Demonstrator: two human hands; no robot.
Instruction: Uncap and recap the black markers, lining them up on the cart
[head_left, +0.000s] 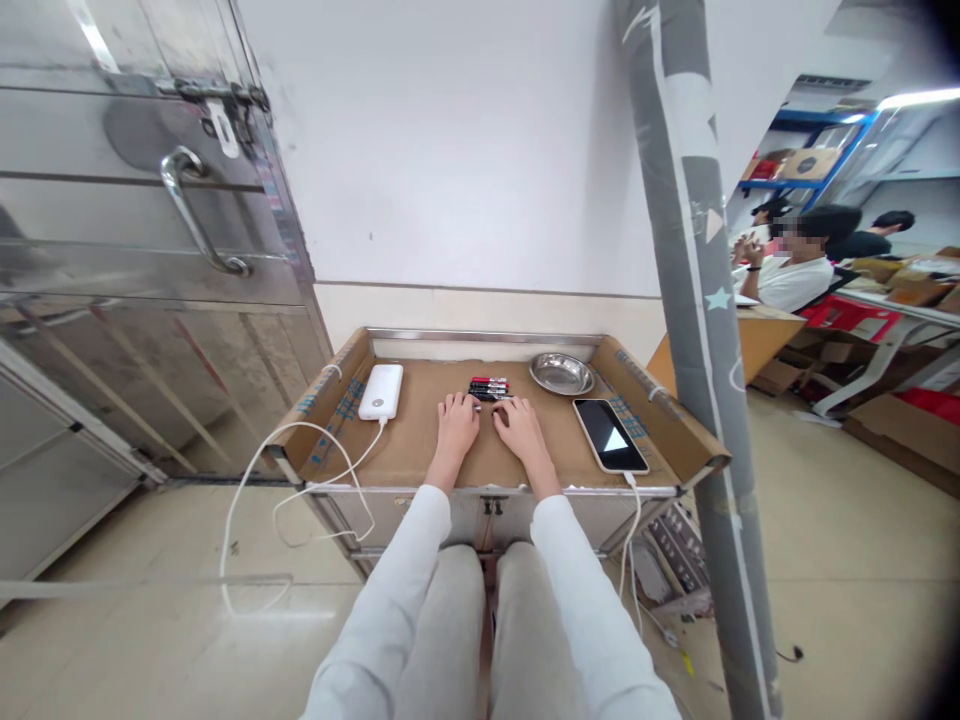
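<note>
Both my hands rest on a cardboard-lined metal table (pixel 420 455). My left hand (pixel 456 420) and my right hand (pixel 517 425) lie side by side, and together they grip a marker (pixel 487 405) held crosswise between them. Their fingers are curled around its ends. Just beyond the fingertips lie three more markers (pixel 489 387) with red and black caps, in a neat row.
A white power bank (pixel 381 391) with a trailing white cable (pixel 300 470) lies at the left. A steel dish (pixel 562 373) and a phone (pixel 610 434) lie at the right. A grey padded pole (pixel 697 330) stands at right; people sit at tables beyond it. A metal door (pixel 150 200) is at left.
</note>
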